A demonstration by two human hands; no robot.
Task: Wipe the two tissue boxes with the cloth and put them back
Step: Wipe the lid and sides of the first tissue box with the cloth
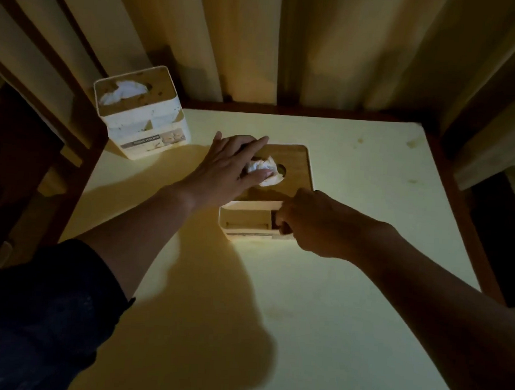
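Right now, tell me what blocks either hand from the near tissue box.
Nothing visible. The left hand already lies on the near tissue box, over its wooden lid, and the right hand touches its front. The far tissue box stands apart.

Near tissue box (267,204): white body, wooden lid with oval slot, crumpled white tissue (266,171) protruding from slot. Upright, roughly mid-tabletop. Front face shows open compartments and a label strip.

Far tissue box (141,114): same type, white body, wooden lid, white tissue (123,91) standing out of the opening. Upright at back-left corner of the tabletop, well apart from the near box. Sides and lid speckled with dark spots. Front label reads "TISSUE HOLDER", seen inverted.

Cloth: cannot be told apart in this dim view.
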